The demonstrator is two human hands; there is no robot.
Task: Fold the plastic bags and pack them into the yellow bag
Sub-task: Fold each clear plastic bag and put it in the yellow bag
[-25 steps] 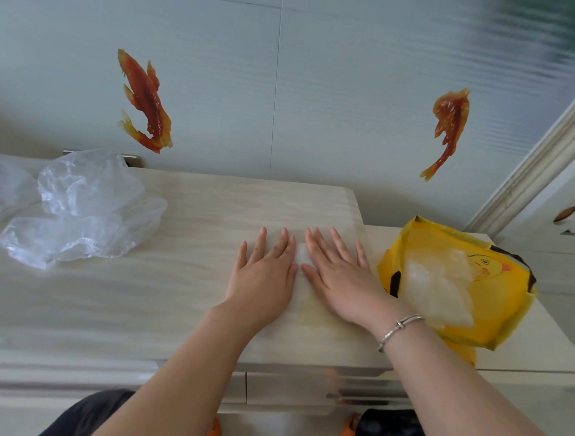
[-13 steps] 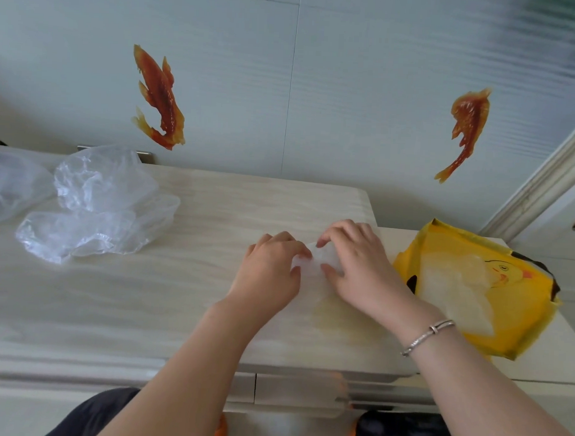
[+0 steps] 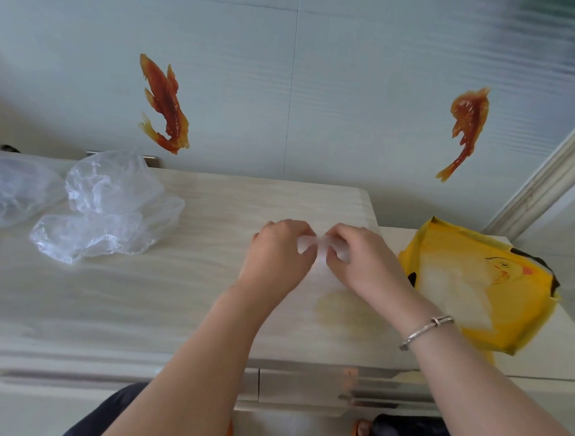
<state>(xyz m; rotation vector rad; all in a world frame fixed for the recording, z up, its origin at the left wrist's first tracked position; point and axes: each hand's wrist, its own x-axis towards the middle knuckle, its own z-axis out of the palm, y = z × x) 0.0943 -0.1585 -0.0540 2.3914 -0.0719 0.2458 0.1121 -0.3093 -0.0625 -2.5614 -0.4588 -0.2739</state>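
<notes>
Curling in since a second ago, your fingers no longer lie flat on the cabinet top [image 3: 212, 280]: your left hand [image 3: 278, 255] and right hand [image 3: 359, 256] now pinch the far edge of the clear plastic bag [image 3: 314, 246] between them, lifted a little, near the cabinet's right end. It looks thin, see-through, slightly blurred, flattened under your wrists. The yellow bag [image 3: 505, 284] lies just right of your right hand on a lower surface, with pale folded plastic [image 3: 453, 289] showing inside it. More crumpled clear bags [image 3: 107, 208] sit far left, well apart. Bracelet [image 3: 425, 330] on your right wrist.
</notes>
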